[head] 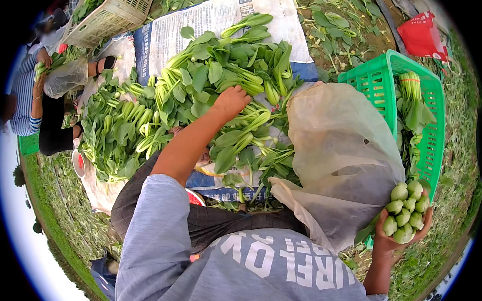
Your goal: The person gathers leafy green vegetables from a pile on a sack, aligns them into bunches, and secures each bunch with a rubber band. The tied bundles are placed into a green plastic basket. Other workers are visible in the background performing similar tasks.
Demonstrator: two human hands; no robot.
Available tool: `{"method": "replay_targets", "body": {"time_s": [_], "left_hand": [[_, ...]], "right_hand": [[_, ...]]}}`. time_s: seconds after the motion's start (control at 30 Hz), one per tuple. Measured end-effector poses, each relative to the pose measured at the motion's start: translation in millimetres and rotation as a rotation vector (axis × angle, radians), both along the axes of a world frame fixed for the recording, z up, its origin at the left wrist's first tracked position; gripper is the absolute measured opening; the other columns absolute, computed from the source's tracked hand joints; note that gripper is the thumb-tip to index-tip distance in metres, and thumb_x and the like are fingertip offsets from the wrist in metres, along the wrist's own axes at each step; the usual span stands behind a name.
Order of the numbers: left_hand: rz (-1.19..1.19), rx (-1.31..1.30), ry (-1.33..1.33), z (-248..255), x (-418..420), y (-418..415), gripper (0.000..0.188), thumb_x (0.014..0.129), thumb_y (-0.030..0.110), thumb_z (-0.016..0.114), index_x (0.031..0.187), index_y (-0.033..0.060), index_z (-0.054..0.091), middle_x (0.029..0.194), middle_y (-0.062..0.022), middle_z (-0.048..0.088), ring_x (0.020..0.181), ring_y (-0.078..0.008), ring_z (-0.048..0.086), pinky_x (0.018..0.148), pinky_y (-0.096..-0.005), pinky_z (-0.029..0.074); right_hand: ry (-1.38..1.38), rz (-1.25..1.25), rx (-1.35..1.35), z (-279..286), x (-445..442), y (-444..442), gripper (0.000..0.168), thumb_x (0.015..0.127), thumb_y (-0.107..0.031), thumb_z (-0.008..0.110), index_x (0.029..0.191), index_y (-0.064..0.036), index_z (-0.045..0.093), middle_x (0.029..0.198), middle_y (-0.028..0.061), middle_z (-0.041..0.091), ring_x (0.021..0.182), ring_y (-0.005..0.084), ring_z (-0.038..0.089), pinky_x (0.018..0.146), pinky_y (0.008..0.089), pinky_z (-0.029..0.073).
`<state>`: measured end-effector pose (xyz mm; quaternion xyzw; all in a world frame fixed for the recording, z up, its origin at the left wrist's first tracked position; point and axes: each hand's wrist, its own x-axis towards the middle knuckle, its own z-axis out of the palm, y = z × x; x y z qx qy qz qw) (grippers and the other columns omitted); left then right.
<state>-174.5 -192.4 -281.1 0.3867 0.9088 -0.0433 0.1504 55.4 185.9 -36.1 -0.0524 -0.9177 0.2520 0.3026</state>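
Note:
My left hand [232, 103] reaches over the heap of bok choy [206, 72], palm down, its fingertips curled at some pale stalks; whether it grips one is hidden. At the lower right, my right hand [403, 236] is closed around a bunch of bok choy [404, 212], with several pale root ends facing up. The leaves of that bunch are mostly hidden behind the hand and the plastic sheet [344, 139] over my knee. Beside the sheet stands a green plastic crate [392, 93] holding bok choy, one bunch [412, 88] tied with a red band.
Printed woven sacks [204, 16] lie under the heap. A second bok choy pile [116, 127] is at left, by a bowl [78, 163] with red contents. A co-worker in striped sleeves [24, 94] holds bok choy. A pale crate [113, 19] and a red bag [422, 36] lie farther off.

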Motion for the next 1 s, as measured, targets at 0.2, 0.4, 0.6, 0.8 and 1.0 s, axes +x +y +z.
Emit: {"method": "replay_targets", "body": {"time_s": [0.2, 0.4, 0.6, 0.8, 1.0], "left_hand": [[0.471, 0.707, -0.388, 85.6, -13.4, -39.1, 0.030, 0.084, 0.013, 0.063, 0.113, 0.0096, 0.058, 0.101, -0.0045, 0.061, 0.100, -0.0193, 0.053, 0.088, -0.0344, 0.042], [0.883, 1.411, -0.890, 123.8, -3.4, -58.8, 0.028, 0.094, 0.026, 0.056, 0.116, 0.0079, 0.056, 0.105, -0.0029, 0.060, 0.096, -0.0145, 0.057, 0.087, -0.0294, 0.046], [1.093, 1.260, -0.855, 112.4, -25.0, -44.8, 0.016, 0.093, 0.022, 0.056, 0.098, 0.0069, 0.058, 0.090, -0.0025, 0.060, 0.087, -0.0151, 0.059, 0.074, -0.0320, 0.050], [0.187, 0.165, 0.113, 27.6, -55.6, 23.2, 0.012, 0.069, 0.005, 0.065, 0.081, 0.0090, 0.064, 0.085, -0.0050, 0.063, 0.085, -0.0233, 0.058, 0.069, -0.0358, 0.049], [0.021, -0.121, 0.072, -44.0, -71.5, 73.8, 0.016, 0.071, 0.010, 0.065, 0.085, 0.0127, 0.070, 0.095, -0.0036, 0.062, 0.096, -0.0227, 0.056, 0.075, -0.0345, 0.046]], "right_hand": [[0.010, 0.120, -0.035, 3.2, -2.0, -3.4, 0.098, 0.067, -0.026, 0.082, 0.139, -0.003, 0.020, 0.132, 0.0244, 0.044, 0.120, 0.0379, 0.045, 0.104, 0.0494, 0.034], [0.031, 0.114, -0.057, 2.1, 7.2, -4.1, 0.097, 0.065, -0.022, 0.083, 0.138, -0.003, 0.023, 0.134, 0.0236, 0.042, 0.122, 0.0370, 0.044, 0.105, 0.0485, 0.033], [0.029, 0.085, -0.008, -0.5, 5.5, -5.3, 0.098, 0.069, -0.032, 0.082, 0.138, -0.001, 0.020, 0.133, 0.0259, 0.043, 0.120, 0.0381, 0.046, 0.103, 0.0501, 0.036], [0.022, 0.052, 0.057, -0.5, -1.7, -3.8, 0.098, 0.071, -0.038, 0.079, 0.139, -0.001, 0.019, 0.133, 0.0257, 0.042, 0.120, 0.0380, 0.047, 0.104, 0.0493, 0.037], [-0.088, -0.020, 0.028, 10.8, -0.4, -7.5, 0.100, 0.073, -0.042, 0.078, 0.142, -0.007, 0.015, 0.137, 0.0256, 0.037, 0.122, 0.0387, 0.044, 0.105, 0.0513, 0.035]]}}
